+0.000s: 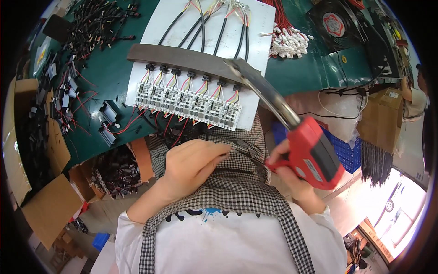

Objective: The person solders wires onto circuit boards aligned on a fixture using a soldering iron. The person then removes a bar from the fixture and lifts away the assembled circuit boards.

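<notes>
A red and black pistol-grip tool (315, 155) with a long metal barrel is in my right hand (292, 180), fingers wrapped round its handle. Its blurred barrel points up and left, the tip in front of a long dark bar (182, 55). My left hand (189, 164) is over my lap, fingers curled and thumb close against them; anything inside is hidden. Beyond it, a row of joined white circuit boards (189, 105) lies at the near edge of a white board (157, 27). Coloured wires join the circuit boards to black cable ends (191, 74) along the bar.
Black cable pieces (98, 27) are heaped at the far left of the green table (296, 75). White connectors on red wires (289, 42) and a black fan (335, 25) are at the back right. Cardboard boxes (50, 214) stand at left, a blue crate (342, 153) at right.
</notes>
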